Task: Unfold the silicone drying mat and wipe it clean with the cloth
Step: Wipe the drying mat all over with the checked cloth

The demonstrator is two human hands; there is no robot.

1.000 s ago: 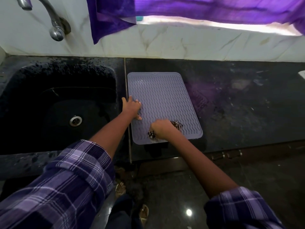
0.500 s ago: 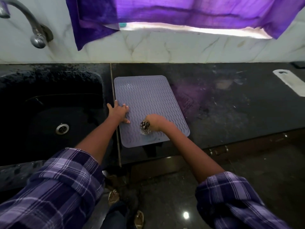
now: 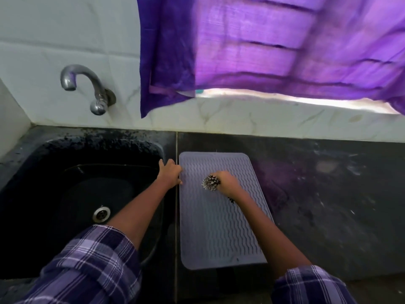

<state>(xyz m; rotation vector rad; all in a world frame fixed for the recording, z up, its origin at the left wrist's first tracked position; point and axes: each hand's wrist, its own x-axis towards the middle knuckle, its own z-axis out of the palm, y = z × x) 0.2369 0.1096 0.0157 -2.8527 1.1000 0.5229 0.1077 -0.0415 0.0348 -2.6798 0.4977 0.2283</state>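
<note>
A grey silicone drying mat [image 3: 221,229] with wavy ridges lies flat and unfolded on the dark counter, right beside the sink. My left hand [image 3: 169,172] presses its fingers down on the mat's left edge near the far corner. My right hand [image 3: 226,182] is closed around a bunched black-and-white speckled cloth [image 3: 210,182], which rests on the far half of the mat. A scrap of the cloth shows under my right wrist.
A black sink [image 3: 87,194] with a metal drain [image 3: 101,214] lies to the left, a steel tap [image 3: 87,86] on the tiled wall above it. A purple curtain [image 3: 274,47] hangs over the window. Dark stained counter [image 3: 328,194] stretches to the right.
My right hand slid the cloth from the mat's near edge up to its far half. My left hand shifted farther up the left edge. The camera tilted up and closer.
</note>
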